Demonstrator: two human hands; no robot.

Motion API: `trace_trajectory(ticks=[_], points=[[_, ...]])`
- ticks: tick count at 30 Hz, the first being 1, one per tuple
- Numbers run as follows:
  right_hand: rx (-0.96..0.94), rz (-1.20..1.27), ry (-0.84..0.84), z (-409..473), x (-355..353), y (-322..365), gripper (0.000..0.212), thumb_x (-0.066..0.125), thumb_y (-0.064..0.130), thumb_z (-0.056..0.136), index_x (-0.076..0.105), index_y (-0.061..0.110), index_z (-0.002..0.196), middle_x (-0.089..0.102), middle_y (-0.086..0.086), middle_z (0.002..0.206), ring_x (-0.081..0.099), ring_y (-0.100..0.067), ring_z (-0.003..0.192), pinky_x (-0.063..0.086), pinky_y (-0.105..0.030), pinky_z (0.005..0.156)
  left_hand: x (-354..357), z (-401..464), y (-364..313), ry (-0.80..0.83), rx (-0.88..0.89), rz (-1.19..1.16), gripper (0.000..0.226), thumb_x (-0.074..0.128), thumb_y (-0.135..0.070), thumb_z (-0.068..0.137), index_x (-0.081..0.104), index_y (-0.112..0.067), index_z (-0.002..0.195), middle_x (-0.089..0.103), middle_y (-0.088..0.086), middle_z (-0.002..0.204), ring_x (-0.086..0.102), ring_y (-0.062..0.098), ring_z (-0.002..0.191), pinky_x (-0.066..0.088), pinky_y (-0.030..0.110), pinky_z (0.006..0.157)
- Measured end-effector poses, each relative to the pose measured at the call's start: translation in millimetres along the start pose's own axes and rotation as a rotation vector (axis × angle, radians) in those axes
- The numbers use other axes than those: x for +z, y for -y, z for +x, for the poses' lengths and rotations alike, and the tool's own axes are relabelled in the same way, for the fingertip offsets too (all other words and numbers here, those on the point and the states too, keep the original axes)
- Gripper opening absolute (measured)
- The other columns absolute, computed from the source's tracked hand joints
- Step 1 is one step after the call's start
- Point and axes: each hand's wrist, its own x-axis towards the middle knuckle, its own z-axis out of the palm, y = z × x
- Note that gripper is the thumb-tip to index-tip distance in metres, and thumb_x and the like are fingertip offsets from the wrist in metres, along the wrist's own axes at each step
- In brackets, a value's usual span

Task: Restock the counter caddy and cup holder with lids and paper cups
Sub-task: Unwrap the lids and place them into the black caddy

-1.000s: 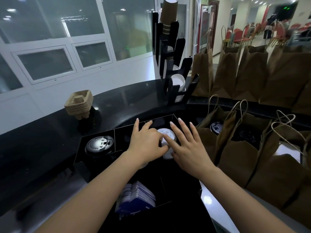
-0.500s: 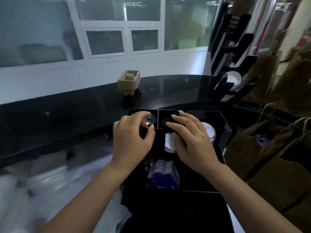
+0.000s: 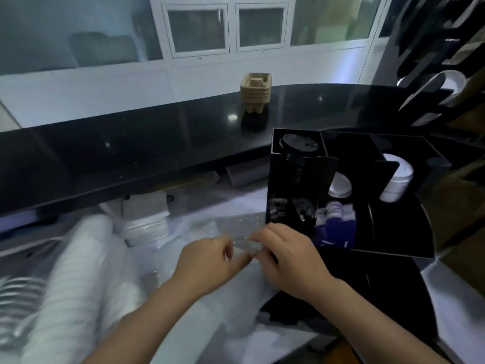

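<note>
Both hands meet low in front of the black counter caddy, fingers curled in on a crinkled sheet of clear plastic wrap (image 3: 242, 241): the left hand (image 3: 210, 261) pinches it between thumb and fingertips, and the right hand (image 3: 286, 254) grips its other edge with bent fingers, though motion blur hides exactly how tight either hold is. Just beyond the right hand stands the black acrylic compartmented caddy (image 3: 393, 248), its near left corner almost touching the knuckles. In its back left compartment sits a stack of black plastic cup lids (image 3: 298, 147), in the middle a stack of white lids (image 3: 339, 185), and to the right a taller stack of white lids (image 3: 397, 179); a bundle of blue and white packets (image 3: 334, 227) fills a front section. Left of the hands, below the counter edge, lie long sleeves of white paper cups in plastic (image 3: 70, 271) and a wrapped stack of white lids (image 3: 145, 228). On the glossy black counter (image 3: 131, 151) behind stands a stack of brown pulp cup carriers (image 3: 256, 90), and the black slatted cup holder (image 3: 433, 74) rises at far right, blurred
</note>
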Motion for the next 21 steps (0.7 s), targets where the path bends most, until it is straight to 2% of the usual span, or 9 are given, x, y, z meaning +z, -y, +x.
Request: trace_trajectory(ticks=[3, 7, 10, 12, 14, 16, 17, 19, 21], points=[[0.117, 0.058, 0.007, -25, 1, 13, 0.016, 0.046, 0.01, 0.079, 0.061, 0.007, 0.085, 0.059, -0.003, 0.081, 0.055, -0.02, 0.07, 0.048, -0.033, 0.056, 3, -24, 16, -0.083, 0.078, 0.003, 0.071, 0.013, -0.088, 0.068, 0.049, -0.027, 0.072, 0.057, -0.011, 0.066, 0.052, 0.005, 0.062, 0.031, 0.018, 0.052], [0.259, 0.091, -0.032, -58, -13, 23, 0.009, 0.047, 0.011, 0.076, 0.055, 0.011, 0.07, 0.051, 0.006, 0.069, 0.046, -0.007, 0.059, 0.039, -0.023, 0.05, -1, -39, 24, -0.26, 0.24, -0.112, 0.049, 0.036, -0.07, 0.084, 0.041, -0.028, 0.061, 0.037, -0.012, 0.05, 0.037, 0.005, 0.046, 0.022, 0.013, 0.045], [0.355, 0.099, 0.008, -83, -13, 35, 0.009, 0.048, 0.014, 0.073, 0.049, 0.016, 0.065, 0.044, 0.01, 0.062, 0.039, -0.003, 0.052, 0.035, -0.024, 0.045, -4, -53, 29, -0.158, 0.34, -0.125, 0.059, 0.028, -0.082, 0.078, 0.042, -0.026, 0.064, 0.04, -0.01, 0.053, 0.041, 0.007, 0.05, 0.027, 0.018, 0.048], [0.408, 0.078, 0.094, -97, -4, 45, 0.009, 0.05, 0.015, 0.073, 0.049, 0.02, 0.066, 0.045, 0.012, 0.061, 0.04, 0.0, 0.051, 0.037, -0.024, 0.044, -2, -63, 31, -0.119, 0.455, -0.034, 0.071, 0.023, -0.092, 0.071, 0.038, -0.023, 0.064, 0.044, -0.01, 0.053, 0.042, 0.007, 0.049, 0.026, 0.023, 0.046], [0.474, 0.067, 0.233, -106, 10, 55, 0.009, 0.053, 0.02, 0.073, 0.058, 0.027, 0.07, 0.048, 0.021, 0.064, 0.046, 0.008, 0.058, 0.036, -0.008, 0.05, 5, -71, 30, -0.128, 0.593, 0.078, 0.07, 0.029, -0.092, 0.07, 0.034, -0.022, 0.064, 0.044, -0.01, 0.051, 0.042, 0.011, 0.044, 0.021, 0.024, 0.043], [0.51, 0.085, 0.287, -111, 27, 64, 0.017, 0.05, 0.024, 0.076, 0.065, 0.03, 0.081, 0.047, 0.029, 0.069, 0.047, 0.018, 0.065, 0.035, -0.001, 0.056, 15, -75, 32, -0.127, 0.691, 0.171, 0.062, 0.041, -0.084, 0.07, 0.042, -0.022, 0.066, 0.045, -0.007, 0.051, 0.042, 0.014, 0.04, 0.021, 0.024, 0.041], [0.535, 0.107, 0.273, -113, 36, 68, 0.02, 0.047, 0.024, 0.078, 0.065, 0.03, 0.086, 0.048, 0.03, 0.072, 0.049, 0.017, 0.069, 0.037, -0.002, 0.059, 19, -75, 34, -0.117, 0.72, 0.212, 0.053, 0.05, -0.074, 0.07, 0.047, -0.021, 0.068, 0.045, -0.006, 0.05, 0.042, 0.015, 0.038, 0.021, 0.024, 0.04], [0.585, 0.128, 0.263, -110, 49, 77, 0.022, 0.046, 0.022, 0.085, 0.065, 0.026, 0.094, 0.058, 0.021, 0.082, 0.056, 0.004, 0.078, 0.046, -0.014, 0.067, 24, -73, 38, -0.116, 0.728, 0.218, 0.029, 0.059, -0.048, 0.07, 0.049, -0.021, 0.071, 0.047, -0.005, 0.049, 0.044, 0.017, 0.035, 0.022, 0.022, 0.036], [0.618, 0.127, 0.24, -102, 58, 81, 0.025, 0.047, 0.019, 0.088, 0.067, 0.023, 0.101, 0.064, 0.009, 0.093, 0.059, -0.005, 0.088, 0.049, -0.021, 0.077, 21, -72, 39, -0.089, 0.627, 0.046, 0.014, 0.051, -0.039, 0.076, 0.05, -0.025, 0.074, 0.055, -0.005, 0.055, 0.049, 0.014, 0.04, 0.034, 0.025, 0.035]])
